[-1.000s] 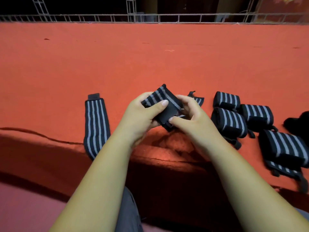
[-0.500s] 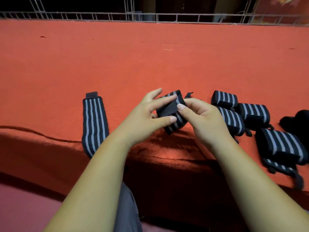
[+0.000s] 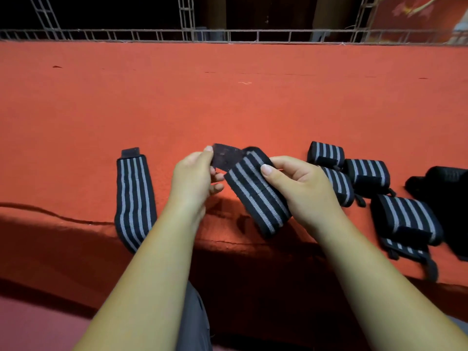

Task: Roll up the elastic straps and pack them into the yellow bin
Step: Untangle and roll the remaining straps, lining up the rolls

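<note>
One strap (image 3: 255,196) is being worked in the head view, held just above the near edge of the red cloth (image 3: 228,97). The right hand (image 3: 301,191) is clamped on it, thumb across the striped face and fingers curled behind. The left hand (image 3: 195,178) pinches the dark tab (image 3: 225,158) that sticks out from the strap's upper end, thumb and forefinger together on it. The strap looks wound on itself, though how tight the winding is cannot be told from here.

Four rolls (image 3: 367,173) lie close together on the cloth to the right, some touching, each closed with its tab. A flat strap (image 3: 134,198) lies unrolled to the left, its near end drooping over the cloth's edge. A black bundle (image 3: 445,196) sits at the far right; what it is I cannot say. The bin is not in view.

My judgement is that this is the closing of the fifth roll. The next move calls for pulling the tab taut over the winding and pressing it flat on the striped face, while the right hand keeps the coil from loosening. After that the flat strap remains to be rolled, and nothing seen here is packed yet.
</note>
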The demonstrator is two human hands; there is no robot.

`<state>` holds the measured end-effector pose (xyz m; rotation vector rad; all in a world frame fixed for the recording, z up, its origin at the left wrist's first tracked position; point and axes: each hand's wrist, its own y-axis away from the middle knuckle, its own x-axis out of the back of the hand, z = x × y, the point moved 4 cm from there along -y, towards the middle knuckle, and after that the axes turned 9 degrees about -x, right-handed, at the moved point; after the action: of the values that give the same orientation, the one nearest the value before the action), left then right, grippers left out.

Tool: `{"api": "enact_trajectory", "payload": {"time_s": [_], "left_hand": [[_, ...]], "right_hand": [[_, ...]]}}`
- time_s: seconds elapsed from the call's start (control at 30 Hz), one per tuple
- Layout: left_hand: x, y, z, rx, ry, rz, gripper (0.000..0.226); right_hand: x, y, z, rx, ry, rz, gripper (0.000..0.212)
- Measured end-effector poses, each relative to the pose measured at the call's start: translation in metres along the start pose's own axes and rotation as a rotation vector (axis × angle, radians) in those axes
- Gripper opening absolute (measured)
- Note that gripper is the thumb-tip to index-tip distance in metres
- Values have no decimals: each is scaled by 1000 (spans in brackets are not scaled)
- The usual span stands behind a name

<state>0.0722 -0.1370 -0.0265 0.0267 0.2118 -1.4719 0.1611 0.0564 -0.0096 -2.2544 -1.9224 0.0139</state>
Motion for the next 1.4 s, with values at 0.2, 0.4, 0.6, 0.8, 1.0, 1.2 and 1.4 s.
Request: {"api": "enact_trajectory", "payload": {"time_s": [0.2,0.4,0.6,0.8,1.0,1.2,1.4], "left_hand": [[-22,30,-4,441,217,-560,36],[-29,32,-17,612,391,-579,19],[-32,32,-23,446,230,-611,19],[-27,21,-21,493,363,-413,28],[-13,7,-31,649,664,-175,28],[5,-6,-31,582,675,106,16],[10,-10,-27,497,842,153,28]], "right_hand": [[6,2,1,18,-35,31,14],[10,3,-1,27,-51,-42,15],[11,2,4,15,-10,-132,16],[17,6,-2,-55,67,-117,16],[20,5,7,-177,322,-107,35],[22,9,9,-234,356,-307,48],[11,9,10,-384,-103,-485,39]]}}
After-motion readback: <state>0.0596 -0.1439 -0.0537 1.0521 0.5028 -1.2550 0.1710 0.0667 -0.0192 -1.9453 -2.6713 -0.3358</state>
